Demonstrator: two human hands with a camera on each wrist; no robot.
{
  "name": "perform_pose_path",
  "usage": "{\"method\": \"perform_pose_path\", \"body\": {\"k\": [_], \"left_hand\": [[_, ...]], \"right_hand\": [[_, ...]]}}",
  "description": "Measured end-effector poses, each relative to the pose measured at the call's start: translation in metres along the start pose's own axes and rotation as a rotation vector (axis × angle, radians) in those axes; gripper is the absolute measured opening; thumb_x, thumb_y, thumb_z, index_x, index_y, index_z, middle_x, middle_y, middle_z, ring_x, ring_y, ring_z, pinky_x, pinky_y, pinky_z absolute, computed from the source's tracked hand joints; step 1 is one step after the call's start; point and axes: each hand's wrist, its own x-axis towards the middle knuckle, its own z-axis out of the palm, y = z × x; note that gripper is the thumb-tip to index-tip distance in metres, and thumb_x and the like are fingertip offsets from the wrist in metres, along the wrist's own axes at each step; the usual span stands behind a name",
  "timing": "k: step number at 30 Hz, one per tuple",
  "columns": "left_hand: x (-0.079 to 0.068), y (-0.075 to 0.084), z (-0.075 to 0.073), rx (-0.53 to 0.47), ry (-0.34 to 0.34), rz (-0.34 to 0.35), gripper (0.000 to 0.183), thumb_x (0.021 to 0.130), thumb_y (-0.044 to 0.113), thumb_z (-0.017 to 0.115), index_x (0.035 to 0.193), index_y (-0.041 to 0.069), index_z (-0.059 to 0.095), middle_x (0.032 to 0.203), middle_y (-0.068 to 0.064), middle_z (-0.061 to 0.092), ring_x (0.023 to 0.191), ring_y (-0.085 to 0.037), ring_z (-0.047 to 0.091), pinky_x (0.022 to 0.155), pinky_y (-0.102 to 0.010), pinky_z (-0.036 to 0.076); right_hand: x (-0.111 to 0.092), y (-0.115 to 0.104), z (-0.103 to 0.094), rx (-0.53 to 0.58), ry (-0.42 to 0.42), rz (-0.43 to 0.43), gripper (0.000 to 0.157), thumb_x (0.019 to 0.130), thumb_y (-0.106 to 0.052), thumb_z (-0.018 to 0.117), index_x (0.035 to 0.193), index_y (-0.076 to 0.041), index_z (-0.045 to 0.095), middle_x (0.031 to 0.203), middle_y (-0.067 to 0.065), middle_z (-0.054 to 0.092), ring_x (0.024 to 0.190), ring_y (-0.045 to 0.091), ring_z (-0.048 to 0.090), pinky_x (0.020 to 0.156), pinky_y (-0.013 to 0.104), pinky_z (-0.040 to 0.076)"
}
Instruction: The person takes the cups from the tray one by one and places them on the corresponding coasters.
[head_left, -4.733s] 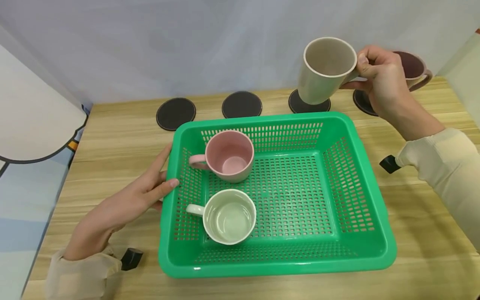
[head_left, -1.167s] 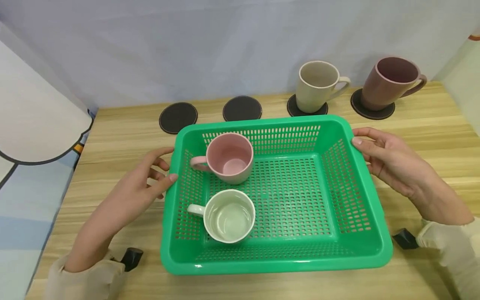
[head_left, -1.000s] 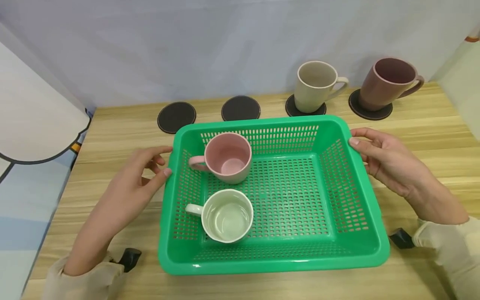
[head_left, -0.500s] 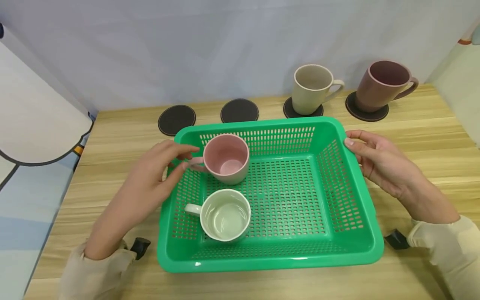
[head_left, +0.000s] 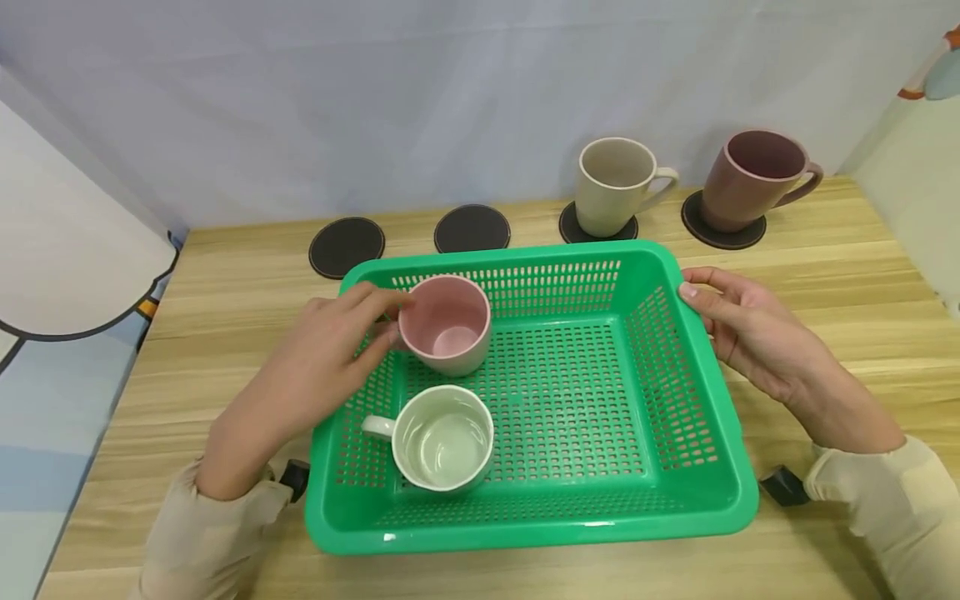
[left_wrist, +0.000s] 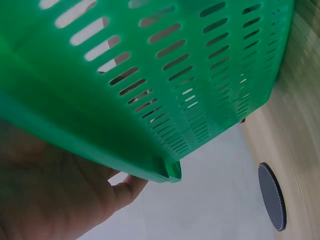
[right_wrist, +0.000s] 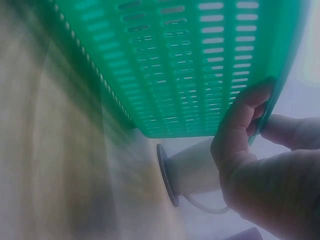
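Observation:
Inside the green plastic basket point(head_left: 540, 533) stand a pink mug point(head_left: 457, 354) and a pale green mug point(head_left: 442, 442), handles toward the left. My left hand point(head_left: 318, 358) reaches over the basket's left rim and pinches the pink mug's handle between thumb and fingers; the hand mostly hides that handle. Only the underside of this hand shows in the left wrist view, behind the rim. On the right side, my right hand point(head_left: 768, 346) grips the basket rim, its thumb on top and fingers curled beneath, as the right wrist view also shows.
Behind the basket lies a row of black coasters. Two, a left coaster point(head_left: 347, 247) and a middle coaster point(head_left: 472, 228), bear nothing. A beige mug point(head_left: 611, 192) and a brownish-red mug point(head_left: 750, 183) stand on the others. A pale cloth point(head_left: 375, 108) hangs behind the wooden table point(head_left: 247, 250).
The beige mug, earlier held by my right hand, now stands on its coaster, and that hand holds the basket rim. My left hand has moved from the left rim to the pink mug's handle.

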Motion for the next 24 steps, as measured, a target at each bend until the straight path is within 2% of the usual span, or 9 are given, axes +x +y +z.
{"method": "perform_pose_path", "body": {"k": [5, 14, 19, 24], "left_hand": [[0.0050, 0.0000, 0.0021, -0.017, 0.016, -0.007, 0.028, 0.105, 0.009, 0.061, 0.130, 0.003, 0.051, 0.115, -0.008, 0.074, 0.099, -0.023, 0.070, 0.098, -0.051, 0.046], [0.0075, -0.0012, 0.0052, 0.017, 0.052, -0.051, 0.018, 0.102, 0.009, 0.067, 0.118, 0.009, 0.059, 0.106, -0.004, 0.075, 0.093, -0.020, 0.069, 0.113, -0.060, 0.031], [0.0067, -0.0029, 0.0051, 0.067, 0.004, -0.082, 0.014, 0.105, 0.015, 0.063, 0.118, 0.010, 0.064, 0.111, -0.004, 0.077, 0.105, -0.025, 0.070, 0.112, -0.060, 0.033], [0.0062, -0.0039, 0.0071, 0.159, -0.030, -0.059, 0.014, 0.103, 0.017, 0.066, 0.114, 0.011, 0.071, 0.106, -0.004, 0.077, 0.107, -0.028, 0.069, 0.110, -0.063, 0.037]], "right_hand": [[0.0004, -0.0003, 0.0008, -0.009, 0.001, -0.003, 0.024, 0.112, -0.007, 0.044, 0.135, -0.003, 0.049, 0.101, 0.006, 0.078, 0.081, 0.014, 0.076, 0.072, 0.030, 0.064], [-0.0004, -0.0002, -0.0005, -0.016, 0.020, 0.003, 0.024, 0.112, -0.008, 0.045, 0.135, -0.004, 0.050, 0.102, 0.006, 0.078, 0.081, 0.014, 0.077, 0.072, 0.030, 0.064], [-0.0009, -0.0009, -0.0002, -0.017, 0.018, -0.001, 0.024, 0.112, -0.007, 0.044, 0.135, -0.004, 0.049, 0.101, 0.006, 0.078, 0.081, 0.014, 0.077, 0.071, 0.029, 0.064], [-0.0005, -0.0001, 0.0013, -0.016, 0.018, -0.006, 0.023, 0.112, -0.007, 0.045, 0.134, -0.003, 0.049, 0.100, 0.006, 0.078, 0.080, 0.014, 0.076, 0.071, 0.029, 0.064]]}}
